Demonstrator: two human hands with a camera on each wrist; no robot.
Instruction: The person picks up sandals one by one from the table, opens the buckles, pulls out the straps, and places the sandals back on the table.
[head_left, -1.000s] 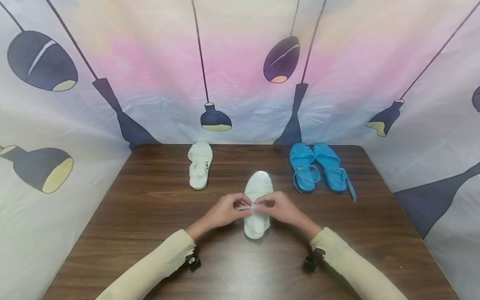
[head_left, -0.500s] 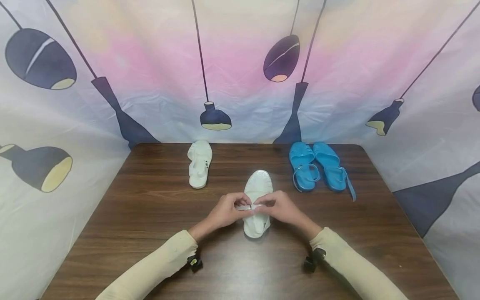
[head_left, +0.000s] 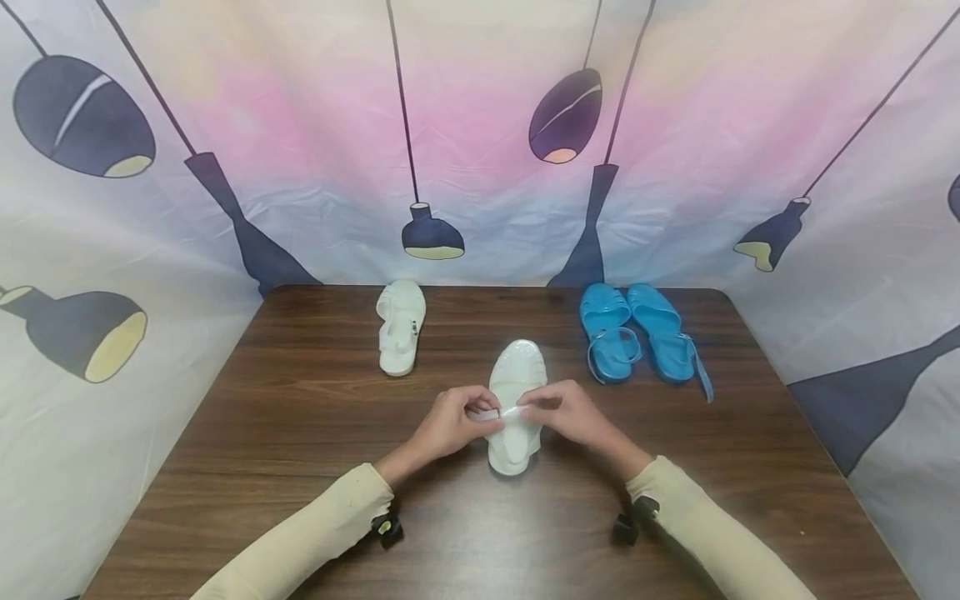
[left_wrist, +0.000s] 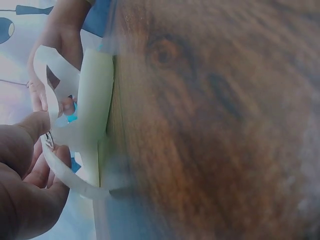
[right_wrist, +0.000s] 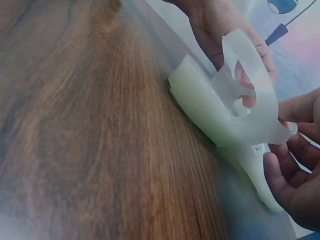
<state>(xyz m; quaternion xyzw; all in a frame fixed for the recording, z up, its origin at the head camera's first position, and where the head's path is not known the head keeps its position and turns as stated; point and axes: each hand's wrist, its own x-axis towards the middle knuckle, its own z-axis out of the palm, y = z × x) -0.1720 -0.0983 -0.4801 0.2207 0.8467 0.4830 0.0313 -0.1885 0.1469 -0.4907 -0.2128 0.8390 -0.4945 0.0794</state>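
Note:
A white sandal (head_left: 519,367) lies in the middle of the table, toe pointing away from me. My left hand (head_left: 453,417) pinches its ankle strap (left_wrist: 75,182) close to a small metal buckle (left_wrist: 48,140); the strap's free end sticks out past those fingers. From the other side, my right hand (head_left: 573,412) holds the strap between thumb and forefinger over the sandal's middle. In the right wrist view, the heel band (right_wrist: 270,95) loops up above the sole, and the strap's short curled part lies at the right fingertips (right_wrist: 287,120).
Another white sandal (head_left: 399,358) lies at the back left of the wooden table (head_left: 300,400). A pair of blue sandals (head_left: 611,367) stands at the back right, one strap trailing off to the side. A cloth backdrop (head_left: 322,125) with printed lamps hangs behind.
My right fingertips have shifted slightly right from the buckle, and more white strap shows between the hands. The left hand and the sandal have hardly moved.

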